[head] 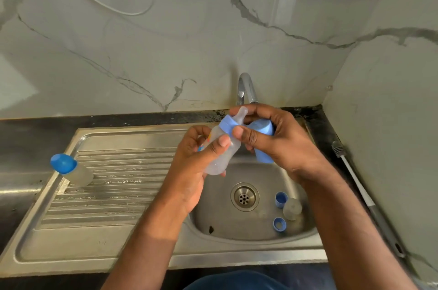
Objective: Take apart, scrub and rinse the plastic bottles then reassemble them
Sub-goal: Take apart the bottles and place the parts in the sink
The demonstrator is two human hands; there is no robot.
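Bottle (221, 154), frosted plastic, one of several; held above the sink (248, 233), just forward of the tap (245, 87); your left hand (199, 166) grips its body, thumb pressed across the front. Long axis tilted, base toward you and down to the left, teat (242, 115) up and away toward the tap. Collar ring (228, 125), light blue, sits on the neck; your right hand (277, 140) pinches it between thumb and forefinger while the remaining fingers curl round a light blue cap (263, 140); that hand is therefore doing two jobs at once.

Risks, as judged from here: the bottle looks wet, so a twist at the ring could spin the body in your left hand rather than turn the thread; the cap tucked in your right palm could slip free during that twist and drop into the sink; the teat could pop out of the ring if squeezed.

Also in the sink, right of the drain (244, 197): two blue rings (281, 199) and a clear teat piece (292, 209). Left of the sink, on the draining board (106, 195): a second bottle (71, 170), capped, upright. Right of the sink, on the worktop: a brush handle (355, 180).
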